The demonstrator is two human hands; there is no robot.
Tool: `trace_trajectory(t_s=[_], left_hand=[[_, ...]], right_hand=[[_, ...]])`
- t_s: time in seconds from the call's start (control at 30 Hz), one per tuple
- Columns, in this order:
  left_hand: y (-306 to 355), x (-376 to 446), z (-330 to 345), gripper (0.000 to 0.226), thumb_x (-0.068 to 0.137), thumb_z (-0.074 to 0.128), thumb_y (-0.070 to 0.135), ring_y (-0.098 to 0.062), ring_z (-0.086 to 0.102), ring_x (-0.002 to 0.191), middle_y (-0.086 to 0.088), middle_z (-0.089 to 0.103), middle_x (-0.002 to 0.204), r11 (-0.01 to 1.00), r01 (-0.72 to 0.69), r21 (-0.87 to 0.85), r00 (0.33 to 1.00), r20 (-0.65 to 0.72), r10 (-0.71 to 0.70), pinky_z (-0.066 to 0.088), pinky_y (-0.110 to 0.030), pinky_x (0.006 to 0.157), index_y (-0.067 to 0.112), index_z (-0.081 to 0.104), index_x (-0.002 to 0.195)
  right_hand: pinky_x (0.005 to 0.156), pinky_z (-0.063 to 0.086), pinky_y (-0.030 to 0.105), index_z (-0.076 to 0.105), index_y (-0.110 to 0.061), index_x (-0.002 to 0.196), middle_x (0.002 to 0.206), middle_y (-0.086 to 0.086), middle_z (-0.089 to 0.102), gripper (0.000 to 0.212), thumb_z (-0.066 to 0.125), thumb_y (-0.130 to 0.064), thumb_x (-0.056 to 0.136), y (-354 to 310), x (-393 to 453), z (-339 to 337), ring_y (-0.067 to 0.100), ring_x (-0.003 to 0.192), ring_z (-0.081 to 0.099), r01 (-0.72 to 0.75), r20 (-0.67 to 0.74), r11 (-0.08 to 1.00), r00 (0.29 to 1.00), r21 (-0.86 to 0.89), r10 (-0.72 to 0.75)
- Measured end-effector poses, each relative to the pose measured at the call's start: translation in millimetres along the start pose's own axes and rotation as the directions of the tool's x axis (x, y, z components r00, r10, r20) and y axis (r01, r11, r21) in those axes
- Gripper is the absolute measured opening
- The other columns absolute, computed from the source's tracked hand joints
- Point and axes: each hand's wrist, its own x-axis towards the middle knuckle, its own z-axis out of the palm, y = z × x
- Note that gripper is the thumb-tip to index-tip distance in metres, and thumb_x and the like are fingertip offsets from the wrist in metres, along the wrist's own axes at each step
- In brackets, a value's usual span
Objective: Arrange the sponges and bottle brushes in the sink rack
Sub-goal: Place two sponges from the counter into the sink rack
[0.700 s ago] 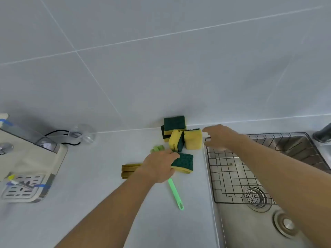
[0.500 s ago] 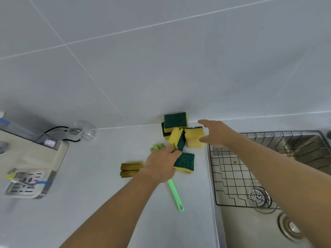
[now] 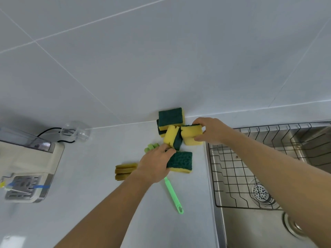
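Observation:
Several yellow-and-green sponges lie in a heap on the white counter by the wall. My right hand [image 3: 210, 130] grips the rightmost yellow sponge [image 3: 190, 136] between thumb and fingers. My left hand [image 3: 155, 164] rests on the flat green-topped sponge [image 3: 180, 161], thumb on its near edge. A sponge on edge [image 3: 172, 137] leans between them, with stacked sponges [image 3: 170, 117] behind. A green bottle brush [image 3: 172, 195] lies under my left hand, its foam head [image 3: 151, 147] showing beyond it. An olive brush head [image 3: 124, 171] pokes out on the left. The wire sink rack [image 3: 231, 169] sits in the steel sink.
The steel sink [image 3: 250, 228] with its drain strainer [image 3: 261, 193] fills the lower right. A cream-coloured appliance with a drip tray [image 3: 30, 169] stands at the left edge. A clear suction hook [image 3: 75, 131] and a black cable sit at the wall's foot.
My right hand reached left from above the rack and closed on the rightmost yellow sponge. My left hand stayed on the flat sponge. The camera shifted slightly.

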Motion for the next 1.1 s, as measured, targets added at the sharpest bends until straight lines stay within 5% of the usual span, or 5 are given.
trace_trajectory(t_s=[0.3, 0.57, 0.77, 0.93, 1.1], left_hand=[[13.1, 3.3, 5.2, 0.054, 0.079, 0.065, 0.020, -0.022, 0.050, 0.109, -0.003, 0.049, 0.125, 0.996, -0.032, -0.079, 0.999, 0.005, 0.033, 0.047, -0.036, 0.090, 0.019, 0.049, 0.130], [20.9, -24.4, 4.1, 0.064, 0.076, 0.068, 0.038, -0.017, 0.053, 0.107, 0.003, 0.057, 0.118, 0.963, 0.073, -0.258, 0.997, -0.015, -0.080, 0.050, -0.034, 0.088, 0.030, 0.044, 0.135], [38.6, -52.9, 17.2, 0.069, 0.067, 0.077, 0.045, -0.006, 0.057, 0.097, 0.007, 0.057, 0.111, 0.748, 0.267, -0.608, 0.947, 0.019, -0.322, 0.053, -0.028, 0.084, 0.029, 0.051, 0.129], [67.6, -51.3, 17.5, 0.036, 0.061, 0.076, 0.032, -0.008, 0.065, 0.087, 0.004, 0.068, 0.097, 0.500, 0.326, -0.802, 0.919, 0.145, -0.366, 0.053, -0.025, 0.070, 0.042, 0.061, 0.093], [93.3, -37.0, 10.7, 0.032, 0.052, 0.076, 0.034, -0.002, 0.065, 0.067, 0.003, 0.071, 0.081, 0.342, 0.349, -0.872, 0.896, 0.204, -0.395, 0.049, -0.013, 0.055, 0.033, 0.070, 0.084]], right_hand=[[0.073, 0.060, 0.044, 0.054, -0.027, 0.113, 0.109, 0.007, 0.057, 0.038, 0.071, -0.016, 0.081, -3.4, -17.4, 0.8, 0.027, 0.079, 0.067, -0.060, -0.009, 0.982, 0.998, 0.178, 0.062], [0.056, 0.051, 0.028, 0.056, -0.035, 0.105, 0.114, -0.004, 0.057, 0.045, 0.079, -0.017, 0.071, 7.6, -54.9, 1.2, 0.019, 0.073, 0.062, -0.085, -0.089, 0.892, 0.986, 0.444, 0.138], [0.084, 0.059, 0.046, 0.068, -0.024, 0.093, 0.106, 0.004, 0.067, 0.008, 0.068, -0.030, 0.088, 33.4, -93.7, 4.1, 0.027, 0.098, 0.066, -0.073, -0.154, 0.622, 0.941, 0.780, 0.302], [0.072, 0.056, 0.038, 0.063, -0.013, 0.086, 0.101, 0.013, 0.064, 0.006, 0.062, -0.010, 0.091, 62.7, -124.4, 5.6, 0.028, 0.093, 0.062, -0.061, -0.186, 0.454, 0.858, 0.889, 0.479], [0.086, 0.056, 0.046, 0.058, -0.014, 0.110, 0.111, 0.016, 0.066, 0.025, 0.062, -0.001, 0.089, 92.9, -152.0, 1.6, 0.032, 0.101, 0.067, -0.029, -0.139, 0.265, 0.793, 0.964, 0.593]])
